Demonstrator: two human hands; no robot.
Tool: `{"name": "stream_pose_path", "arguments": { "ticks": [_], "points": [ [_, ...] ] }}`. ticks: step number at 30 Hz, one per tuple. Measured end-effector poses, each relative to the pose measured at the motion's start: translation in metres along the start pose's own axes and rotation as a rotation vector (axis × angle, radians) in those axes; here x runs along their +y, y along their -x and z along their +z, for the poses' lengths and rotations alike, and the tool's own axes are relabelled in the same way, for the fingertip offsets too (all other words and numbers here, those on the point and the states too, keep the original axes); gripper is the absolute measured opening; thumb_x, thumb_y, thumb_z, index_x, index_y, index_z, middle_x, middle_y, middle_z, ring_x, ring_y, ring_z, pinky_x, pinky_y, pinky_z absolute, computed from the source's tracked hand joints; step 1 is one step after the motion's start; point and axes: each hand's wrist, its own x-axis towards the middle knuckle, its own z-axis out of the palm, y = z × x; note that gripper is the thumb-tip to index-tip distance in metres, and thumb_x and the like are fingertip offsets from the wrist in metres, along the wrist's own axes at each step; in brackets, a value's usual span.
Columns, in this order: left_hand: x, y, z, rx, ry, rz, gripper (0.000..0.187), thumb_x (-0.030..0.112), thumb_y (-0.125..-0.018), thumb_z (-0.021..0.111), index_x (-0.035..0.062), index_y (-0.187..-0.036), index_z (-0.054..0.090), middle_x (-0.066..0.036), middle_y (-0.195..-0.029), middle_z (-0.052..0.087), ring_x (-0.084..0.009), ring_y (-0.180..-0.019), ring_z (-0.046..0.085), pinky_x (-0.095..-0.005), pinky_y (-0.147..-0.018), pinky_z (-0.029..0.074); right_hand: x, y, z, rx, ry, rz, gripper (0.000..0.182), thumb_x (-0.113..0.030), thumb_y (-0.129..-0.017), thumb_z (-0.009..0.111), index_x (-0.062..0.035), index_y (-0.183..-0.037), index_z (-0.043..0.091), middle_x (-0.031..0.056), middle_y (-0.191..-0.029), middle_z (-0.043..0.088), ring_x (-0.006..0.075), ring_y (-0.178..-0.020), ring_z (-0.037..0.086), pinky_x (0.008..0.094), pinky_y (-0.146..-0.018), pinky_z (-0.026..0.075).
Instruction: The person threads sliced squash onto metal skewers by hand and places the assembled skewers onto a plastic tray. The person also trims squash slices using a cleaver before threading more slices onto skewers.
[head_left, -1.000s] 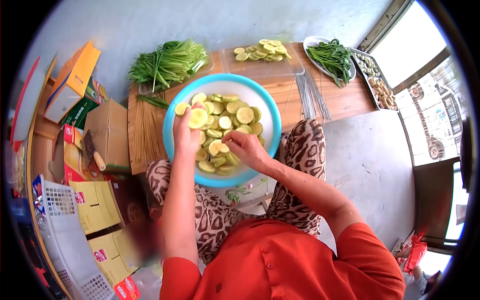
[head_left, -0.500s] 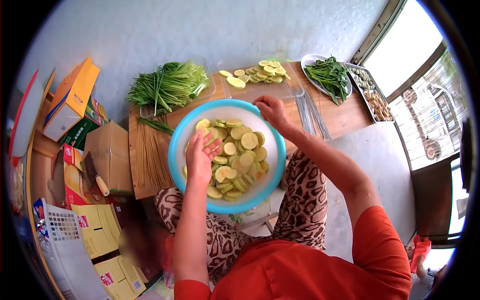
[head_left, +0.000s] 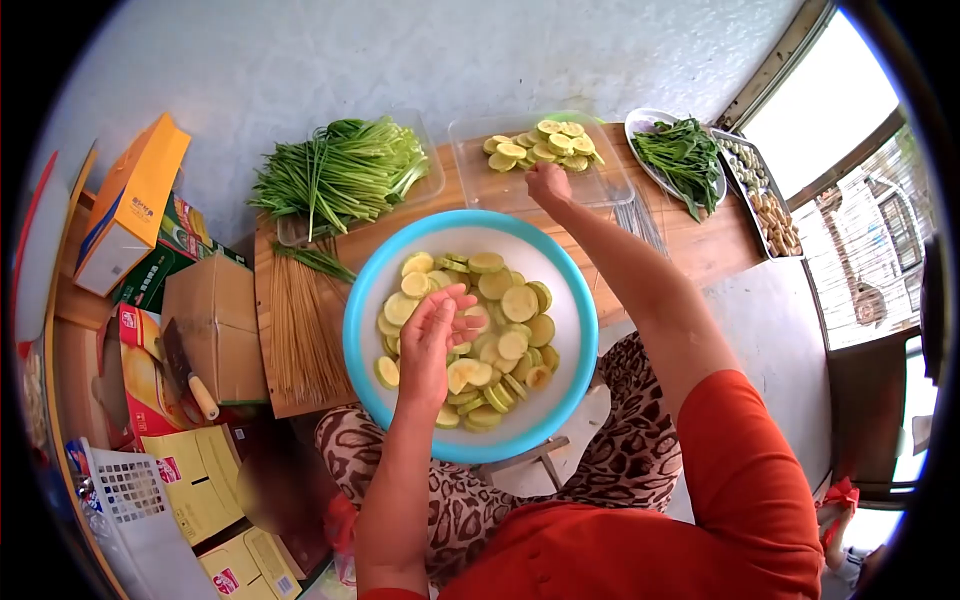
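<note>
A white basin with a blue rim [head_left: 572, 400] sits over my knees, holding many round pale-green zucchini slices [head_left: 519, 303]. My left hand [head_left: 440, 328] hovers above those slices, palm turned up and fingers loosely apart, with nothing visible in it. My right hand [head_left: 549, 184] is stretched out over the clear plastic tray [head_left: 480, 183], its fingers closed near the front of a heap of slices [head_left: 548, 146] there. Whatever it may hold is hidden by the fingers.
Green stalks [head_left: 340, 170] fill another tray on the wooden table [head_left: 690, 240]. Thin wooden skewers [head_left: 300, 330] lie left of the basin, metal ones [head_left: 640, 222] right. Leafy greens [head_left: 680, 160] and a dark tray [head_left: 765, 205] stand farther right. A knife [head_left: 195, 380] rests by cardboard boxes [head_left: 215, 320].
My right hand has moved from the basin's far rim out to the clear tray. My left hand has shifted right and nearer me over the slices. The view has shifted slightly.
</note>
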Motion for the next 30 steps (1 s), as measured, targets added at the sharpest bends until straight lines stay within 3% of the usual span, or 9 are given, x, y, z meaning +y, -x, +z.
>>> {"name": "stream_pose_path", "arguments": {
  "ticks": [3, 5, 9, 14, 18, 20, 24, 27, 30],
  "points": [
    [-0.001, -0.002, -0.002, 0.008, -0.027, 0.017, 0.034, 0.029, -0.098, 0.045, 0.003, -0.119, 0.054, -0.01, -0.107, 0.061, -0.0183, -0.088, 0.063, -0.0303, -0.076, 0.05, -0.004, 0.013, 0.002, -0.068, 0.124, 0.009, 0.029, -0.026, -0.08, 0.055, -0.0093, -0.103, 0.063, 0.0177, -0.104, 0.064, 0.0337, -0.099, 0.06, 0.0449, -0.083, 0.048],
    [-0.001, -0.003, -0.002, 0.014, -0.024, 0.016, 0.033, 0.029, -0.098, 0.045, 0.0034, -0.118, 0.055, -0.009, -0.105, 0.061, -0.0178, -0.087, 0.064, -0.0299, -0.076, 0.05, -0.003, 0.023, -0.002, -0.08, 0.261, -0.109, 0.036, -0.03, -0.078, 0.062, -0.0122, -0.109, 0.06, 0.0123, -0.102, 0.066, 0.0296, -0.099, 0.061, 0.0421, -0.081, 0.049],
    [-0.006, -0.005, -0.004, 0.03, -0.019, 0.029, 0.032, 0.027, -0.098, 0.046, 0.0036, -0.118, 0.056, -0.008, -0.104, 0.062, -0.0174, -0.086, 0.064, -0.0297, -0.075, 0.051, 0.0, 0.044, -0.044, -0.123, 0.238, -0.203, 0.034, -0.028, -0.078, 0.059, -0.0123, -0.107, 0.061, 0.0148, -0.106, 0.064, 0.032, -0.1, 0.06, 0.0437, -0.082, 0.048],
    [-0.014, -0.003, -0.003, 0.038, -0.005, 0.041, 0.03, 0.023, -0.096, 0.048, 0.0015, -0.116, 0.056, -0.009, -0.101, 0.062, -0.0162, -0.082, 0.064, -0.0262, -0.07, 0.05, 0.048, 0.074, -0.123, -0.012, 0.241, -0.266, 0.019, -0.028, -0.077, 0.057, -0.0134, -0.085, 0.067, 0.0136, -0.086, 0.067, 0.033, -0.081, 0.064, 0.0436, -0.069, 0.051],
    [-0.016, -0.001, -0.001, 0.017, -0.032, 0.034, 0.03, 0.023, -0.096, 0.047, 0.0021, -0.116, 0.056, -0.009, -0.103, 0.061, -0.0174, -0.084, 0.064, -0.0271, -0.072, 0.051, 0.157, 0.079, -0.142, -0.082, 0.495, -0.177, 0.02, -0.025, -0.077, 0.055, -0.0126, -0.085, 0.068, 0.0151, -0.088, 0.067, 0.0354, -0.083, 0.064, 0.0456, -0.069, 0.051],
    [-0.017, 0.0, 0.0, 0.04, -0.072, 0.022, 0.03, 0.023, -0.096, 0.048, 0.0023, -0.116, 0.056, -0.009, -0.102, 0.061, -0.0171, -0.084, 0.064, -0.0272, -0.072, 0.051, 0.18, 0.107, -0.148, -0.154, 0.551, -0.093, 0.02, -0.023, -0.076, 0.055, -0.011, -0.085, 0.068, 0.015, -0.09, 0.067, 0.0348, -0.086, 0.064, 0.0454, -0.073, 0.051],
    [-0.024, -0.004, -0.003, 0.072, -0.135, 0.016, 0.029, 0.023, -0.096, 0.048, 0.0029, -0.115, 0.058, -0.009, -0.102, 0.062, -0.0163, -0.082, 0.064, -0.0266, -0.071, 0.05, 0.186, 0.144, -0.142, -0.207, 0.594, 0.08, 0.031, -0.037, -0.078, 0.063, -0.0095, -0.089, 0.07, 0.0165, -0.095, 0.067, 0.0334, -0.093, 0.064, 0.044, -0.079, 0.049],
    [-0.033, -0.009, -0.01, 0.07, -0.179, 0.005, 0.029, 0.023, -0.097, 0.047, 0.0031, -0.116, 0.057, -0.009, -0.102, 0.062, -0.0157, -0.083, 0.063, -0.0267, -0.072, 0.05, 0.18, 0.15, -0.13, -0.184, 0.566, 0.094, 0.035, -0.039, -0.079, 0.064, -0.0076, -0.093, 0.069, 0.0162, -0.099, 0.066, 0.033, -0.095, 0.064, 0.0437, -0.081, 0.049],
    [-0.037, -0.011, -0.011, 0.07, -0.241, -0.003, 0.029, 0.023, -0.097, 0.047, 0.0032, -0.116, 0.056, -0.008, -0.102, 0.062, -0.0152, -0.084, 0.063, -0.0268, -0.073, 0.05, 0.182, 0.145, -0.118, -0.08, 0.545, 0.032, 0.031, -0.036, -0.076, 0.065, -0.0061, -0.084, 0.067, 0.0198, -0.088, 0.066, 0.0363, -0.083, 0.064, 0.0453, -0.073, 0.05]
  ]
}}
